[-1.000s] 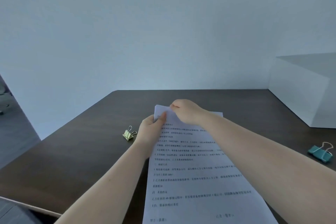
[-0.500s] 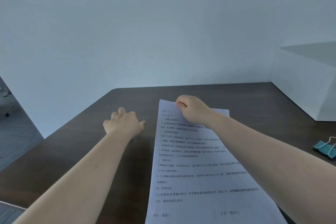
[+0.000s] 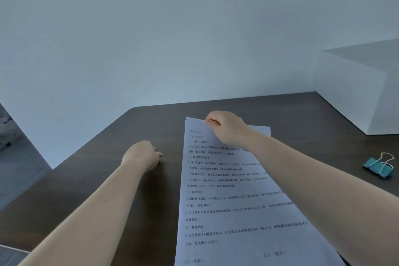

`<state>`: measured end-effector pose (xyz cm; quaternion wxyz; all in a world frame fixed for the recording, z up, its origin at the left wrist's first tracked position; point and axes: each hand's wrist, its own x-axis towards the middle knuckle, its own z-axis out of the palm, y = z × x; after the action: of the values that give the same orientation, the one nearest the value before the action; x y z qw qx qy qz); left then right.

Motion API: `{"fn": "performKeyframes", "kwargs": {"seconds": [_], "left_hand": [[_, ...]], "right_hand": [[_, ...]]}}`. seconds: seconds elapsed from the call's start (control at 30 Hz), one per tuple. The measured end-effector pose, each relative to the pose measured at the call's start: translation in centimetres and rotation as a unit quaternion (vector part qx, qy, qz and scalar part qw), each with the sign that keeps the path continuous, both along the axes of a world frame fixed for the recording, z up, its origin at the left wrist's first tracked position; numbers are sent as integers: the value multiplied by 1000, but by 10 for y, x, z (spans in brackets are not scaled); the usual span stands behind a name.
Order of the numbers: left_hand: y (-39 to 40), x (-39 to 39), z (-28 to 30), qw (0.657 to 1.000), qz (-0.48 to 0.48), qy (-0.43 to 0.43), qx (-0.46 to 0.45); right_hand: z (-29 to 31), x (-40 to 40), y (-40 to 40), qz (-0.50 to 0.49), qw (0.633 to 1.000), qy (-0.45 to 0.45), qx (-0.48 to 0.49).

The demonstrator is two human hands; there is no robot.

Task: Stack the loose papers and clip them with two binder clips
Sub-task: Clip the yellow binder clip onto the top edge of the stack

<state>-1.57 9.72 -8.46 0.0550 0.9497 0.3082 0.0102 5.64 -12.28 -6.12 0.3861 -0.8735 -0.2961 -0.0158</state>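
Note:
A stack of white printed papers (image 3: 226, 211) lies on the dark table (image 3: 97, 190), running from the near edge toward the far side. My right hand (image 3: 226, 127) pinches the stack's far edge with curled fingers. To the left of the papers, my left hand (image 3: 141, 155) is closed over a small binder clip (image 3: 154, 148); only its wire loop shows between the fingers. A teal binder clip (image 3: 378, 166) with wire handles lies alone on the table at the right.
A white box (image 3: 356, 93) stands on the table at the back right. A pale wall rises behind the table's far edge. The table's left edge drops to the floor (image 3: 13, 168).
My left hand left the papers' far corner, moved left to where the small yellow-green clip lay, and closed over it. My right hand stayed on the papers' far edge.

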Motion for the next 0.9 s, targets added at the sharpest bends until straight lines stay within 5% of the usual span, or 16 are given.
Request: {"fn": "performKeyframes", "kwargs": {"seconds": [0.33, 0.6, 0.73, 0.9], "left_hand": [[-5, 0, -15, 989, -1, -127, -79], [-12, 12, -18, 939, -22, -281, -198], [-12, 19, -8, 891, 0, -334, -309], [-27, 27, 5, 775, 18, -350, -526]], "right_hand": [[-2, 0, -2, -14, 1000, -10, -7], [2, 3, -3, 2, 1000, -16, -11], [6, 1, -4, 5, 1000, -21, -20], [7, 2, -3, 6, 999, -23, -27]]}}
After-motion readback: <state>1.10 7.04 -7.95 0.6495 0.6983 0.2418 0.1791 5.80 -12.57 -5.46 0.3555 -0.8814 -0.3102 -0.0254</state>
